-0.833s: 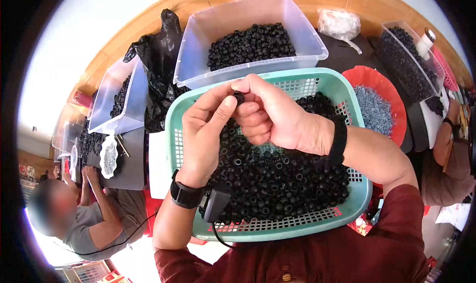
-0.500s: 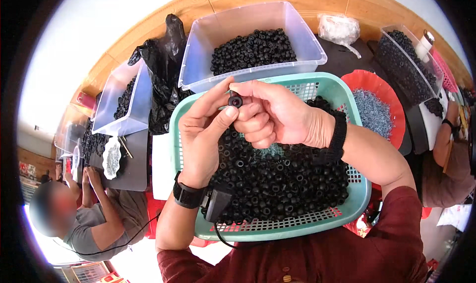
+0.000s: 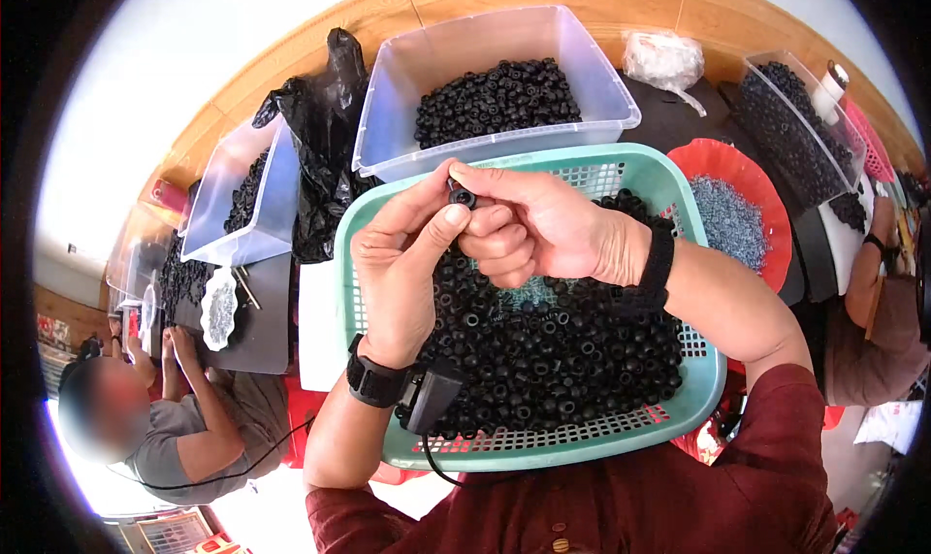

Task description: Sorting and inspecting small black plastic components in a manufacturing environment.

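Observation:
A small round black plastic part (image 3: 462, 197) with a hole in its face is pinched between my two hands, above the far half of a mint-green basket (image 3: 713, 389). My left hand (image 3: 402, 248) has its thumb against the near side of the part and its index finger behind. My right hand (image 3: 529, 214) presses thumb and curled fingers on it from the other side. Below lie many loose black ring-like parts (image 3: 553, 370), with a patch of thin greyish pieces, perhaps springs (image 3: 531, 294), among them.
Beyond the basket stands a clear tub (image 3: 495, 137) of similar black parts, a black plastic bag (image 3: 328, 166) beside it. A red scalloped bowl (image 3: 776, 229) of small blue-grey pieces is at right. A person (image 3: 204, 428) sits at left; another person's arm (image 3: 863, 282) shows at right.
The black part has tilted slightly between my fingers, and my left thumb has shifted a little. Both hands keep about the same place over the basket.

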Tool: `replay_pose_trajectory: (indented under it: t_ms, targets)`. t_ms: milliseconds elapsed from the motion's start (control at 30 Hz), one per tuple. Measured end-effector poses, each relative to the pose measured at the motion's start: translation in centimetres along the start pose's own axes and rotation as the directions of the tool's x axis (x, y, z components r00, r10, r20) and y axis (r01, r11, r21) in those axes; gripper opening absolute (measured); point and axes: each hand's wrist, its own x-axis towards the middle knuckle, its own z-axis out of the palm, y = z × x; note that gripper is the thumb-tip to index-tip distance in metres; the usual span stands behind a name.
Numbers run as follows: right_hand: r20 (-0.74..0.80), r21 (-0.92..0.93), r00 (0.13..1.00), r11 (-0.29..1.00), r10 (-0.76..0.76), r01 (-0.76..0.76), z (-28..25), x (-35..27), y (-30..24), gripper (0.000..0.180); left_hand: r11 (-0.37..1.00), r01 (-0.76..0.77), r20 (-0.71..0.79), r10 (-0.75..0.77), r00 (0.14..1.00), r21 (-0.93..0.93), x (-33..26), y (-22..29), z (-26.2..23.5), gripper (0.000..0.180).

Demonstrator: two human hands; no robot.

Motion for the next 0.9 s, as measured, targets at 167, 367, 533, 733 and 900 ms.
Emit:
replay_pose_trajectory:
  t_ms: [167, 367, 533, 733, 900]
  targets:
    - [-0.154, -0.051, 0.988, 0.999, -0.016, 0.008, 0.9, 0.3, 0.3, 0.055, 1.0, -0.003, 0.011, 0.003, 1.0, -0.004, 0.2, -0.5, -0.3, 0.03]
    - [-0.128, -0.906, 0.683, 0.364, -0.72, 0.214, 1.0, 0.1, 0.2, 0.03, 0.998, 0.026, -0.081, -0.031, 0.996, -0.057, 0.9, -0.4, -0.9, 0.028]
    - [0.429, -0.898, 0.419, -0.426, -0.8, 0.106, 0.8, 0.5, -0.3, 0.017, 0.953, 0.159, 0.013, -0.162, 0.987, -0.257, 1.0, -0.9, -1.2, 0.029]
    - [0.535, -0.817, 0.397, -0.576, -0.746, 0.017, 0.5, 0.3, -0.6, 0.018, 0.889, 0.324, 0.114, -0.304, 0.946, -0.323, 0.6, -0.6, -1.3, 0.026]
    - [0.319, -0.948, 0.334, -0.292, -0.887, 0.131, 0.7, 0.6, -0.4, 0.014, 0.838, 0.378, 0.113, -0.364, 0.925, -0.394, 0.5, -0.3, -0.9, 0.023]
